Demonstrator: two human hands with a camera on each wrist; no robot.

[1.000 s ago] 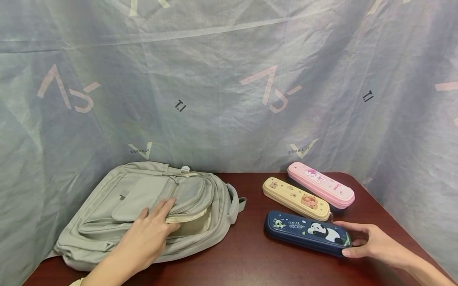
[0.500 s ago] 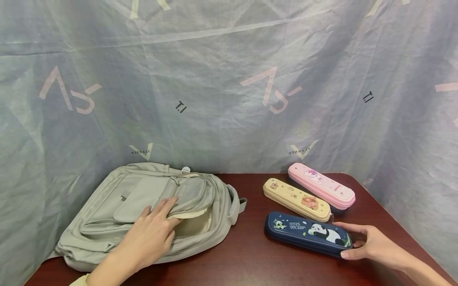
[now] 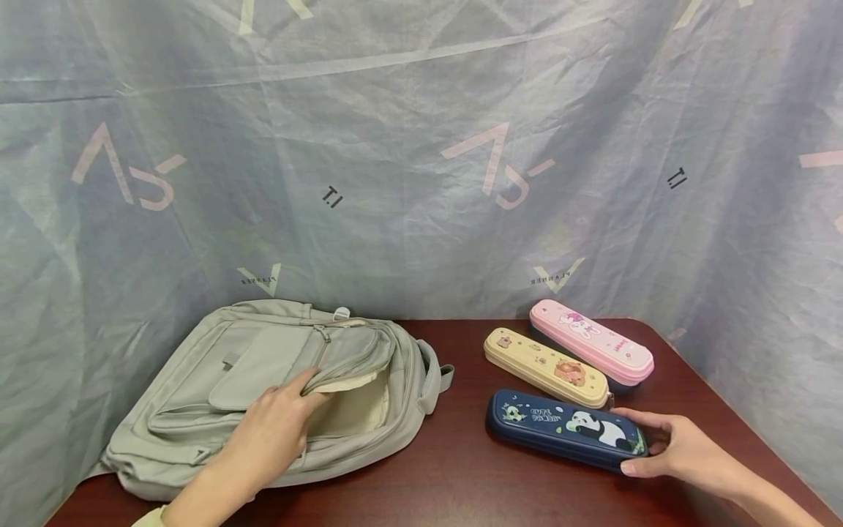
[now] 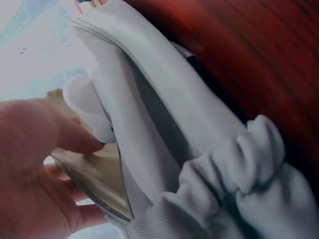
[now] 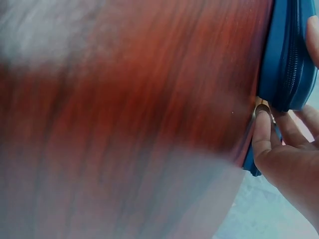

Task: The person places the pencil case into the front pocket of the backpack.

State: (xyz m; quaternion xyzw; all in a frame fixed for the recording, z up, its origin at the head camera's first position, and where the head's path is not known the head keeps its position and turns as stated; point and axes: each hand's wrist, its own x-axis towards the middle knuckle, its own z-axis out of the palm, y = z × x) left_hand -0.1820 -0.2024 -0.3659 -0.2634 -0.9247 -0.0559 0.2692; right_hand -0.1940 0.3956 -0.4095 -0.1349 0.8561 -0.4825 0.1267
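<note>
A grey-green backpack (image 3: 263, 351) lies on its back at the left of the table. With thumb and fingers my left hand (image 3: 273, 424) pinches the edge of its front pocket, and the cream lining (image 3: 358, 406) shows in the gap. In the left wrist view the thumb of that hand (image 4: 35, 144) is on the lining side, fingers behind the fabric. On the right, my right hand (image 3: 678, 450) holds the near right end of a navy pencil case (image 3: 553, 428) printed with a panda. The right wrist view shows the zipped side of this navy case (image 5: 281, 55).
Behind the navy case lie a yellow pencil case (image 3: 543, 369) with bear pictures and a pink pencil case (image 3: 593, 340) with a rabbit. The dark red wooden table (image 3: 448, 468) separates backpack and cases. A grey printed cloth (image 3: 408, 183) hangs behind and at both sides.
My left fingers have gone from lying spread on the pocket to pinching its edge, which is now raised with a wider gap. The right hand and the pencil cases have hardly moved.
</note>
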